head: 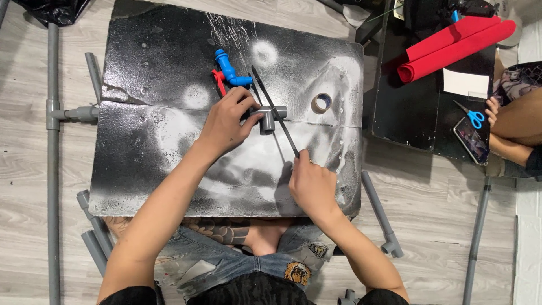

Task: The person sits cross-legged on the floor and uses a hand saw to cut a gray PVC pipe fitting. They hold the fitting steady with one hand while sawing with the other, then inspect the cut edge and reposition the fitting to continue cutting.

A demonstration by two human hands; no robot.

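Note:
My left hand [226,121] presses a grey plastic tee pipe fitting [270,117] down on a black, paint-spattered board [164,164]. My right hand [310,183] grips the near end of a thin dark saw blade [274,110], which lies slantwise across the fitting. A blue plastic tap [230,70] with a red handle [219,82] lies just beyond my left hand. A roll of tape [322,103] sits to the right of the fitting.
Grey pipes [52,141] and joined fittings lie on the wooden floor around the board. At the right, another person's hand [492,110] rests near blue scissors [470,114], a phone [471,139] and rolled red sheets [454,48] on a second black board.

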